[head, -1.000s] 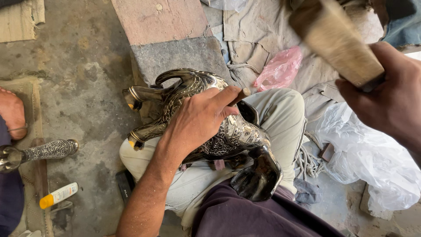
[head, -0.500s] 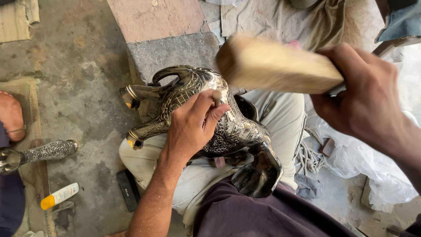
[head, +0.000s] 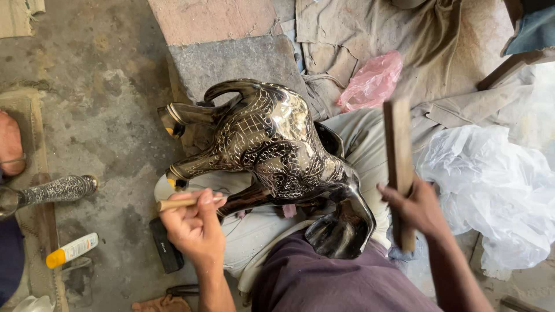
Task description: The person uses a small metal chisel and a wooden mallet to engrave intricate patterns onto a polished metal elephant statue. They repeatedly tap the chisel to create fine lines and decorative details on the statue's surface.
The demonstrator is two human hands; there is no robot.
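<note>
A dark, shiny metal animal figure (head: 272, 150) with engraved patterns lies across my lap, legs pointing left. My left hand (head: 193, 228) is just below its legs, closed on a thin wooden-handled tool (head: 182, 202) held level. To the right of the figure, my right hand (head: 416, 208) grips a flat wooden mallet (head: 398, 156) held upright, apart from the figure.
A grey and reddish stone block (head: 231, 52) lies beyond the figure. Pink plastic (head: 370, 81) and white plastic (head: 497, 190) lie on cloths at right. On the concrete floor at left are an engraved metal piece (head: 55, 190), a small white-and-orange tube (head: 72, 249) and another person's foot (head: 11, 144).
My left hand has left the figure's back and now holds the thin tool below its legs. The mallet has swung from over the figure to upright at the right.
</note>
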